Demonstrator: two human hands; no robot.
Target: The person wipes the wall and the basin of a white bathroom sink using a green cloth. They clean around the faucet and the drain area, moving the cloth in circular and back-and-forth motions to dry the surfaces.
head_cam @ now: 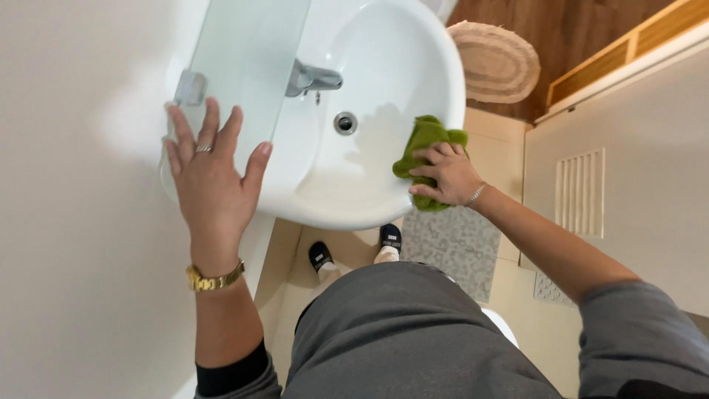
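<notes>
Nearest the camera: grey-clad torso, two dark slippers (354, 247) on the tiled floor under the basin. Hands well apart. Left hand (214, 181) lies flat, fingers spread, on the wall-side edge of the white sink (295, 196), fingertips reaching the frosted glass shelf (247, 59); it grips nothing, acts as a brace. Right hand (447, 177) is closed on a bunched green cloth (425, 140), pressed against the sink's right rim. Judgement on the wiping: keep the cloth flat under the palm rather than balled, follow the rim's curve in overlapping passes, keep the left hand planted for balance. Edges: the rim drops off sharply just outside the cloth, so a slipping hand would go over it; inside, open bowl runs clear to the drain (345, 123) and chrome tap (314, 77), which is the only obstacle. Farther off: patterned mat (454, 240), woven round rug (495, 63), vented door panel (580, 192) to the right.
</notes>
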